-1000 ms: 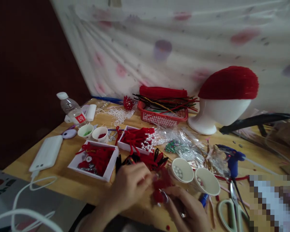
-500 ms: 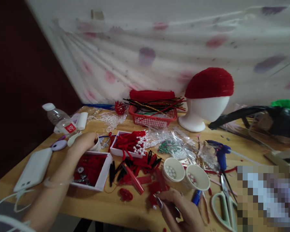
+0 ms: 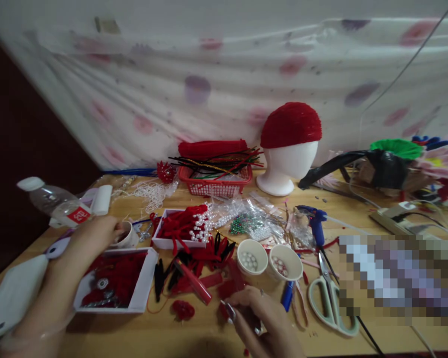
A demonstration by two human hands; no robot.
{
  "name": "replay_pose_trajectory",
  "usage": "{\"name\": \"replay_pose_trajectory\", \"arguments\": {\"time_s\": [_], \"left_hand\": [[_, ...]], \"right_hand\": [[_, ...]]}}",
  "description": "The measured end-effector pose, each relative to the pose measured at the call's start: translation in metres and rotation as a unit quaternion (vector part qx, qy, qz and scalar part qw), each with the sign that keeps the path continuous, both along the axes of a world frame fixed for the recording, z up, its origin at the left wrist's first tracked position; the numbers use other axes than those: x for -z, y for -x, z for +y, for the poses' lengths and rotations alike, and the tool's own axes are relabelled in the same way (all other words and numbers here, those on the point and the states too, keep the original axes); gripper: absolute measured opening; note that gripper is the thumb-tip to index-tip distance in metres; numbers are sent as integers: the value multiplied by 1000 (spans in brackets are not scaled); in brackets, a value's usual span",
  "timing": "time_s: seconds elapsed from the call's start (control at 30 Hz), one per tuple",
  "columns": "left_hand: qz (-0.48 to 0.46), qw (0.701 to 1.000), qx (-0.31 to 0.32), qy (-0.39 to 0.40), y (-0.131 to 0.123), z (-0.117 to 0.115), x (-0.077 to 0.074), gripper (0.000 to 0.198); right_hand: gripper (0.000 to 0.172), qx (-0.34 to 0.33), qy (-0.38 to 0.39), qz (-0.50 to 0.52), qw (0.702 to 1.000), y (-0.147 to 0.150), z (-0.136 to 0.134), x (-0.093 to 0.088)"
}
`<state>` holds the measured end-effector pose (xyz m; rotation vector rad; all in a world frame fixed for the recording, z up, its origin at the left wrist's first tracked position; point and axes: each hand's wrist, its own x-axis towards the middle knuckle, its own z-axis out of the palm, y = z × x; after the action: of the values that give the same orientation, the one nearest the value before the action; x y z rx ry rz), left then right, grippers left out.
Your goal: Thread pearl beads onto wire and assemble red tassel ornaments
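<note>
My left hand (image 3: 96, 232) reaches over the open white box (image 3: 143, 286) of red pieces. Its fingers are bent together at the small white cup (image 3: 130, 237); their tips, and anything between them, are hidden. Lower centre, my right hand (image 3: 264, 318) pinches a small dark red piece with white pearl-like beads, mostly covered by the fingers. Left of this hand, a red ornament (image 3: 183, 310) lies on the wooden table (image 3: 134, 338). Beyond the right hand are two paper cups of beads, one with white beads (image 3: 252, 257), the other with white and red ones (image 3: 285, 262).
A red-capped foam head (image 3: 291, 149) stands behind, beside a red basket (image 3: 216, 187). Scissors (image 3: 330, 303) and a blue glue gun (image 3: 316, 224) lie right. A bottle (image 3: 55, 201) and white power bank (image 3: 17, 293) are left. Bead-tipped red stems fill another box (image 3: 179, 242).
The view has turned right, shifting the table items leftward and showing more flowers at the right. My left hand remains at the small cup; my right hand still pinches the red piece.
</note>
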<state>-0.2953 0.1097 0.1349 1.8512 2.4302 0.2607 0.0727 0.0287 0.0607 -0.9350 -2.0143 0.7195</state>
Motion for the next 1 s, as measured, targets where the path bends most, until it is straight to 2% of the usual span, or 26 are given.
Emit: {"name": "replay_pose_trajectory", "arguments": {"time_s": [0.1,0.13,0.2,0.23,0.27,0.33,0.4,0.47,0.53,0.6,0.7,0.77,0.83,1.0], "left_hand": [[-13,998,-28,-58,-22,-22,-8,26],[-56,991,-38,-114,-35,-31,-7,25],[-195,954,1,-227,-69,-51,1,15],[-288,929,22,-232,-89,-59,7,7],[-386,890,37,-239,-109,-66,14,5],[-548,813,48,-191,-146,-75,29,13],[-652,744,74,-128,-175,-76,42,19],[-730,674,91,-68,-193,-73,52,25],[-787,611,87,-20,-202,-69,59,29],[-821,569,53,14,-207,-65,63,30],[-835,549,-11,46,-211,-63,62,31],[-841,538,-32,51,-214,-62,59,33],[-855,515,-30,45,-218,-61,58,31],[-898,432,-2,88,-227,-59,56,29]], "right_hand": [[12,16,11,9,1000,0,-1,1],[11,21,12,15,1000,1,-2,0],[11,30,13,29,999,2,-2,-3],[10,34,13,36,999,2,-3,-4],[10,40,11,44,998,2,-3,-5],[10,49,12,61,997,1,-6,-8],[12,64,21,85,994,0,-9,-8],[14,85,39,125,988,-2,-13,-8],[18,109,57,164,979,-4,-16,-6],[21,126,67,185,972,-4,-18,-4],[21,138,74,195,968,-3,-17,-2],[22,134,80,215,964,-1,-16,-2],[24,131,87,240,958,1,-15,-4],[22,146,68,258,953,4,-14,-10]]}}
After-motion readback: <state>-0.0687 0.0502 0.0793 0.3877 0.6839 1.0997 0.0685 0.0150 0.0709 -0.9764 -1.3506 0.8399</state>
